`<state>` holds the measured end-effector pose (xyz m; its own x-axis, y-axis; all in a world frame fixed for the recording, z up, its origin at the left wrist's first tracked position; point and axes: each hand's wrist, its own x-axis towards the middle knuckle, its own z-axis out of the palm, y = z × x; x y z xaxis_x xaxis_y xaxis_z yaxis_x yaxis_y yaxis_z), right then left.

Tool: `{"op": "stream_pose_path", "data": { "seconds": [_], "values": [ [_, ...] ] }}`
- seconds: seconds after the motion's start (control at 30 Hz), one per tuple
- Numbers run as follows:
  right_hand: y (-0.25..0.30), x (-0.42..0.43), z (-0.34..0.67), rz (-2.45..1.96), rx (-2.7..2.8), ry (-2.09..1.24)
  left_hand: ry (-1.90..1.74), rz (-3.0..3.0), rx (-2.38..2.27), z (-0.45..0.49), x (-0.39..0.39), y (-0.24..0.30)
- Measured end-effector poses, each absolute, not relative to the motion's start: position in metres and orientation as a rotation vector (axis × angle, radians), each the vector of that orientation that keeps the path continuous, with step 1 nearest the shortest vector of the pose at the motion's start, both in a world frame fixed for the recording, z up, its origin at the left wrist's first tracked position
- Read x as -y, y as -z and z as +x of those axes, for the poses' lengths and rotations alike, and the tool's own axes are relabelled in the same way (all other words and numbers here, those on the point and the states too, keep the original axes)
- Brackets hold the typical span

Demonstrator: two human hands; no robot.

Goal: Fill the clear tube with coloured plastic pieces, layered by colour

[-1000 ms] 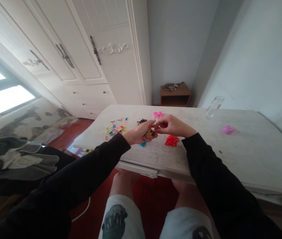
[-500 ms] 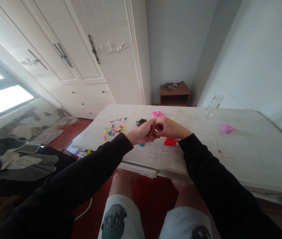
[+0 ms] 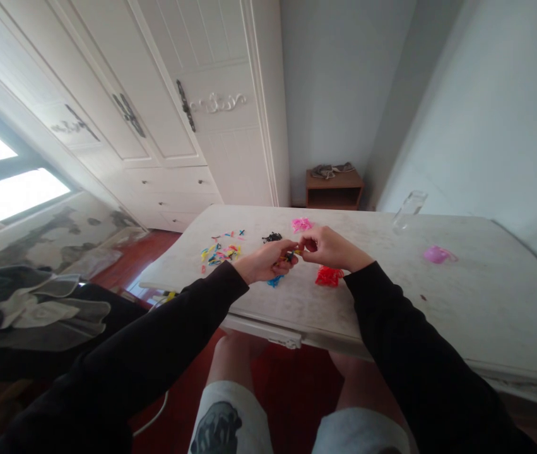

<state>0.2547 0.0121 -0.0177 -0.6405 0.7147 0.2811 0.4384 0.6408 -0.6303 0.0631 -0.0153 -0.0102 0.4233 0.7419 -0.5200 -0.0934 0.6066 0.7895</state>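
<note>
Yellow, blue and pink bits lie in a mixed scatter [image 3: 221, 253] on the worktop [image 3: 486, 302], well to the left of the red pile [image 3: 328, 276]. Next comes my left hand [image 3: 271, 261], raised left of the red pile, its fingers curled around a small dark bundle [image 3: 289, 256]. The black pile [image 3: 272, 238] lies beyond and left of the red pile; the blue pile [image 3: 275, 281] is nearer to it, on its left. Half a second ago my right hand [image 3: 325, 246] covered the bundle; now it has drawn back slightly, and a yellow strip [image 3: 298, 252] shows, pinched in my narrowed right fingers. I judge that one piece is being worked apart from the handful, though whether it is free I cannot tell. The pink pile [image 3: 301, 224] sits beyond the red pile; a clear glass [image 3: 409, 211] and a purple thing [image 3: 435, 254] are well to its right.
</note>
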Motion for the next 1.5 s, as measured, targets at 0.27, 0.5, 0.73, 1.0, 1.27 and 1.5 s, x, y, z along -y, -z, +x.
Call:
{"op": "stream_pose_path", "data": {
  "seconds": [0.27,0.5,0.73,1.0,1.27,1.5],
  "values": [
    [0.02,-0.014,0.256,-0.985,2.37,-0.565,-0.582,0.738,-0.965,0.069,0.015,0.01],
    [0.021,-0.015,0.259,-1.024,2.37,-0.499,-0.588,0.758,-1.039,0.068,0.014,0.009],
    [0.02,-0.031,0.286,-1.297,2.28,-0.345,-0.656,0.883,-1.079,0.071,-0.002,0.001],
    [0.033,-0.048,0.308,-1.648,2.235,-0.271,-0.695,0.838,-1.091,0.067,-0.011,0.0],
    [0.033,-0.048,0.305,-1.712,2.222,-0.141,-0.717,0.708,-1.042,0.051,-0.004,0.011],
    [0.029,-0.044,0.303,-1.666,2.149,-0.139,-0.697,0.729,-1.042,0.037,0.001,0.008]
  ]
}}
